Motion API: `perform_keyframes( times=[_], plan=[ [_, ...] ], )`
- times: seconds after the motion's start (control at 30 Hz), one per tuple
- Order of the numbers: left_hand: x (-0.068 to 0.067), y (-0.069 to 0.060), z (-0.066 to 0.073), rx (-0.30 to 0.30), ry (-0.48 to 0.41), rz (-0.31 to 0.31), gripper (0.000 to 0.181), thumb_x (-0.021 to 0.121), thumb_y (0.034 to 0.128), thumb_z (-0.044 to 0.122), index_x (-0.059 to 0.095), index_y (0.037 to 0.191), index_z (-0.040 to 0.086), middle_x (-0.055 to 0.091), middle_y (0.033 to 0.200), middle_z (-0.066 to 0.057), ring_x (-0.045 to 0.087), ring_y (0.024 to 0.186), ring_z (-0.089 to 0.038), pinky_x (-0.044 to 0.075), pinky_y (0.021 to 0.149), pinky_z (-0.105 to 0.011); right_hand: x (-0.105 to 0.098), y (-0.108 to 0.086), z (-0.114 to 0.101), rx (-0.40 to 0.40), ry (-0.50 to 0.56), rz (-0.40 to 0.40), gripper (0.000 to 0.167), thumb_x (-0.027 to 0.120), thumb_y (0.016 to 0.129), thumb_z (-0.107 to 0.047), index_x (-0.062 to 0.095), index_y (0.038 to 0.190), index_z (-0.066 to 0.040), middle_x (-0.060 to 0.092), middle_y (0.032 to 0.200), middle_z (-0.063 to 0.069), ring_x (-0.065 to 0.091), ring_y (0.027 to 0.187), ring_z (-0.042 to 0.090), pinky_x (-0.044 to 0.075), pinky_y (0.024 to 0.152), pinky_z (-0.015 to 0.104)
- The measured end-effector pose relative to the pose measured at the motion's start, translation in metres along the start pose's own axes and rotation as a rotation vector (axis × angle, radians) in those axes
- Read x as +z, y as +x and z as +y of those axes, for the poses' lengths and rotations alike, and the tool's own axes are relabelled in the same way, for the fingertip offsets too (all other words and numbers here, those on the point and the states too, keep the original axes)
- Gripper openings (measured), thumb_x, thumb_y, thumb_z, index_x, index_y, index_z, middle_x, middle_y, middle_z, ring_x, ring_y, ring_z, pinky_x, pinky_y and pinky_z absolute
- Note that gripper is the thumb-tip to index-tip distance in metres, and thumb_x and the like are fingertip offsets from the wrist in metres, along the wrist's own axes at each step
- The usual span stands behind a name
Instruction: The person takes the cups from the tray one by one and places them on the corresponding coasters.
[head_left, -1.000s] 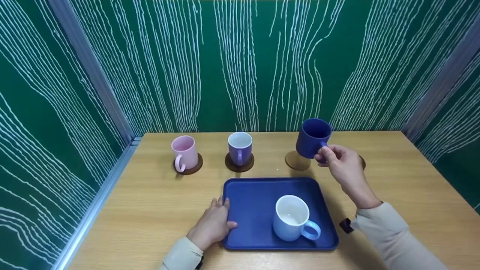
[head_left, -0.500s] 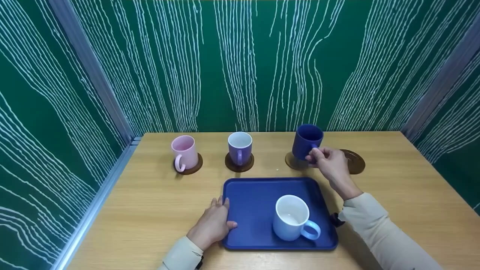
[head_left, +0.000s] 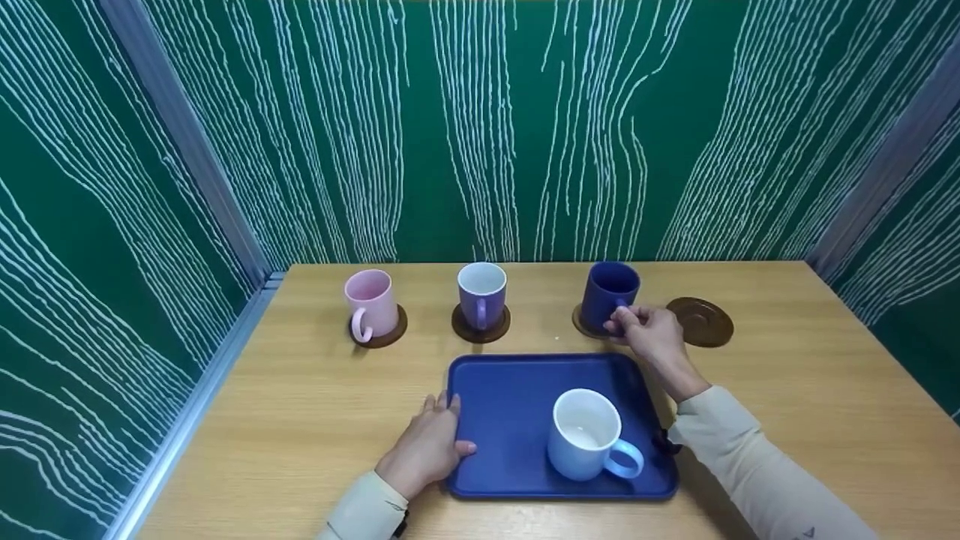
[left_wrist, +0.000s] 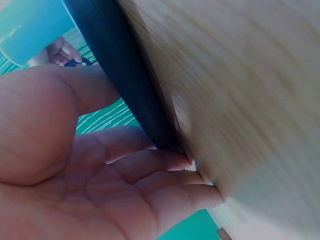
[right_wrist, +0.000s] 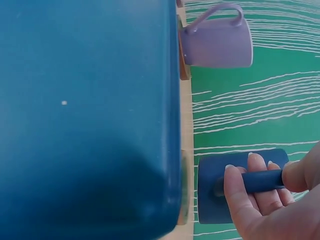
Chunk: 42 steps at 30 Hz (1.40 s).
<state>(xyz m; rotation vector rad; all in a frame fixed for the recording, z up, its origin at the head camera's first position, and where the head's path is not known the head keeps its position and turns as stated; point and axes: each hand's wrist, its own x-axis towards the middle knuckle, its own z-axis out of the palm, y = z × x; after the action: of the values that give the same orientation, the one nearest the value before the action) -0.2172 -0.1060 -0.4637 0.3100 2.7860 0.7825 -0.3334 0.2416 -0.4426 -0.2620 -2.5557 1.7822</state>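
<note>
My right hand (head_left: 651,337) pinches the handle of a dark blue mug (head_left: 609,292), upright at a light wooden coaster (head_left: 581,322). In the right wrist view a narrow gap shows between mug (right_wrist: 210,205) and coaster (right_wrist: 184,200); I cannot tell whether they touch. At the left edge of a blue tray (head_left: 510,405) rests my left hand (head_left: 422,454). Its thumb lies over the rim, while its nearly straight fingers touch the outer side and the table. A light blue mug (head_left: 581,442), white inside, stands on the tray's right half, handle to the right.
A pink mug (head_left: 375,307) and a purple mug (head_left: 480,300) each stand on a dark brown coaster at the back left. Another dark brown coaster (head_left: 703,322) lies bare right of my right hand. Behind the wooden table (head_left: 300,405) rises a green panel with white lines.
My right hand has moved left and lowered the dark blue mug to the light coaster, uncovering the dark coaster at the right. My left hand and the tray have stayed put.
</note>
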Motion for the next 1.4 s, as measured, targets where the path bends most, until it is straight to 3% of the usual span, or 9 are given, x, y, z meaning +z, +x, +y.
perform_keyframes(
  times=[0.37, 0.6, 1.07, 1.4],
  plan=[
    [0.001, 0.001, 0.0, 0.004, 0.001, 0.003, 0.078, 0.075, 0.0951, 0.026, 0.038, 0.154, -0.01, 0.029, 0.162, -0.034, 0.019, 0.153, -0.052, 0.025, 0.12, -0.066, 0.006, 0.006, 0.007, 0.019, 0.022, 0.003, 0.035, 0.05, 0.11, -0.03, 0.062, 0.122, 0.001, 0.07, 0.116, 0.015, 0.07, 0.106, 0.023, 0.057, 0.099, 0.04],
    [0.001, 0.002, 0.0, -0.002, 0.026, -0.009, 0.077, 0.073, 0.0962, 0.027, 0.038, 0.155, -0.008, 0.029, 0.162, -0.034, 0.019, 0.153, -0.051, 0.025, 0.121, -0.064, 0.012, 0.009, 0.01, -0.006, 0.028, 0.042, 0.031, 0.054, 0.108, -0.024, 0.067, 0.116, 0.004, 0.075, 0.1, 0.01, 0.074, 0.094, 0.024, 0.062, 0.087, 0.036],
    [0.001, 0.002, 0.0, -0.011, 0.024, -0.003, 0.078, 0.074, 0.0957, 0.028, 0.037, 0.155, -0.008, 0.029, 0.162, -0.033, 0.019, 0.154, -0.049, 0.026, 0.121, -0.063, 0.015, 0.008, 0.01, 0.016, 0.026, 0.019, 0.036, 0.05, 0.11, -0.031, 0.063, 0.122, -0.001, 0.069, 0.115, 0.017, 0.07, 0.109, 0.035, 0.059, 0.095, 0.04],
    [0.002, 0.002, -0.001, 0.001, 0.025, 0.008, 0.079, 0.075, 0.0948, 0.027, 0.038, 0.154, -0.009, 0.029, 0.161, -0.034, 0.02, 0.153, -0.05, 0.026, 0.12, -0.064, 0.017, 0.008, 0.01, 0.001, 0.003, 0.034, 0.036, 0.051, 0.11, -0.032, 0.065, 0.12, 0.0, 0.07, 0.113, 0.017, 0.07, 0.106, 0.031, 0.06, 0.093, 0.039]
  ],
)
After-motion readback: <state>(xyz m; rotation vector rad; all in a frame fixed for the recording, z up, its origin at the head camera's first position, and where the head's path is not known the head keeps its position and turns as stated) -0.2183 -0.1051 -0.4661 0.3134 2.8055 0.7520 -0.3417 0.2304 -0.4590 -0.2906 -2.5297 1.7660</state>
